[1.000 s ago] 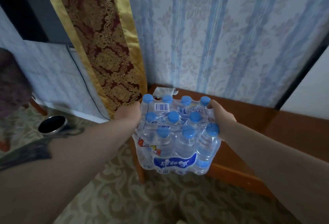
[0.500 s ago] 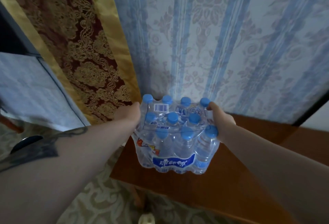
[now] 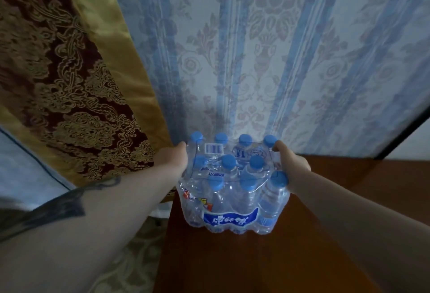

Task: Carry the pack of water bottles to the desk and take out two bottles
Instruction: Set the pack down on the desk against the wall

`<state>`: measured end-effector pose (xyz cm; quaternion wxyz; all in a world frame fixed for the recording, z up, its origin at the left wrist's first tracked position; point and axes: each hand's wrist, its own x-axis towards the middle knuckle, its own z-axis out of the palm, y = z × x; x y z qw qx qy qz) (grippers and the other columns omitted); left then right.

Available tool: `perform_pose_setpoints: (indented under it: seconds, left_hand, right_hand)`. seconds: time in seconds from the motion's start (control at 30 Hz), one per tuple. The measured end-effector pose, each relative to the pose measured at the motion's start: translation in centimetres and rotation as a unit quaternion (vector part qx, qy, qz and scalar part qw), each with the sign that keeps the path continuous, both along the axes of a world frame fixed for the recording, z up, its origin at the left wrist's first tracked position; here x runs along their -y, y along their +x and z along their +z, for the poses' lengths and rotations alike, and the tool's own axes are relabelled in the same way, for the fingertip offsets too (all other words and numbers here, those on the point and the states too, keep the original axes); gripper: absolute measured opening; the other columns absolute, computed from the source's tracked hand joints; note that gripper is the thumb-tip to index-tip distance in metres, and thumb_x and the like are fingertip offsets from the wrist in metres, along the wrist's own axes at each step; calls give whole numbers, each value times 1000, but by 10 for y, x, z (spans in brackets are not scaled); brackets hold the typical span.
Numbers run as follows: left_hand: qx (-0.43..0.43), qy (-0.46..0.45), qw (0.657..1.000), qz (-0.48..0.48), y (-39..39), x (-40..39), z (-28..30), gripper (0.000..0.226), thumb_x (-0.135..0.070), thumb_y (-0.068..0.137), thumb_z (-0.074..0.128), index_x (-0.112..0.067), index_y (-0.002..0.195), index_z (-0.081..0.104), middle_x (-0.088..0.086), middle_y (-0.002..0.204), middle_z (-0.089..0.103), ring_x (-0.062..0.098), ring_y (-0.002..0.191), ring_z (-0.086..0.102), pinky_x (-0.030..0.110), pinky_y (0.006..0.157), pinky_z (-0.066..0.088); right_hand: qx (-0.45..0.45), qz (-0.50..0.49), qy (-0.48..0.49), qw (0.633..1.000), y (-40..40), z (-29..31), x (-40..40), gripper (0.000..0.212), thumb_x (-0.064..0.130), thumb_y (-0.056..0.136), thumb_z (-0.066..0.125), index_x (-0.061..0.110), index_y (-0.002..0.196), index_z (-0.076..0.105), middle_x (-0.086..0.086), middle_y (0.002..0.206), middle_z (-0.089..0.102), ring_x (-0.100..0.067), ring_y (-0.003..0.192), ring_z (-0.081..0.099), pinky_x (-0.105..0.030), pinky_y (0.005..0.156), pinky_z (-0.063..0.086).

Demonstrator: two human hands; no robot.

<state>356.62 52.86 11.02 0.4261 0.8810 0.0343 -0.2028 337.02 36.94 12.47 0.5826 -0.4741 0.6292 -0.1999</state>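
- The left hand point(image 3: 173, 160) and the right hand point(image 3: 293, 164) each press on one side of the pack of water bottles point(image 3: 232, 183). The fingers wrap over the top edges and squeeze the plastic wrap between them.
- The pack is between the two hands, out in front of the person. The left hand is on its left side and the right hand is on its right side, up near the caps.
- The big wall point(image 3: 290, 60) with blue stripes and flowers is right behind the pack. A dark red and gold curtain point(image 3: 65, 71) hangs to the left.
- The brown wooden counter point(image 3: 256, 260) is under the pack. The pack is near the left edge and close to the wall. I cannot tell if the bottom is resting on the wood or just above it.
- To do this step well, I think the pack should go down slow and flat, so all the bottles stand on the wood together. It should sit a bit away from the left edge, so it cannot tip off onto the floor point(image 3: 130, 257).
- Both hands should let go only when the pack feels steady.
- The wrap looks thin and stretchy, so squeezing too hard could make it slip or tear.
- The small blue caps point(image 3: 229, 161) poke up in rows under the wrap. A little white barcode sticker point(image 3: 213, 148) is on top. No bottle is out yet.
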Motion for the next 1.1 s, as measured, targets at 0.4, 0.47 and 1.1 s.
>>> perform_pose_setpoints:
  seconds: [0.4,0.47,1.1]
  left_hand:
    - [-9,77,995,-58,2,13,-23,62,-55,87,38,-3,110,62,16,107,66,32,88,63,39,81,52]
    - [11,112,990,-85,0,15,-26,61,-52,91,31,-1,107,61,20,109,65,31,85,58,37,75,47]
    - [419,33,819,-390,-94,44,15,37,-11,93,50,-23,128,57,-7,138,52,16,130,43,35,117,25]
  right_hand:
    - [-32,44,9,998,-3,-23,10,51,61,56,64,13,73,59,-13,88,70,-31,77,68,-44,80,58]
    - [-39,62,2,997,-4,-24,10,58,68,46,57,14,69,57,-12,85,68,-32,81,67,-48,85,56]
    - [-194,496,-385,754,-7,17,0,33,33,82,71,26,109,55,4,94,52,-19,82,59,-32,68,48]
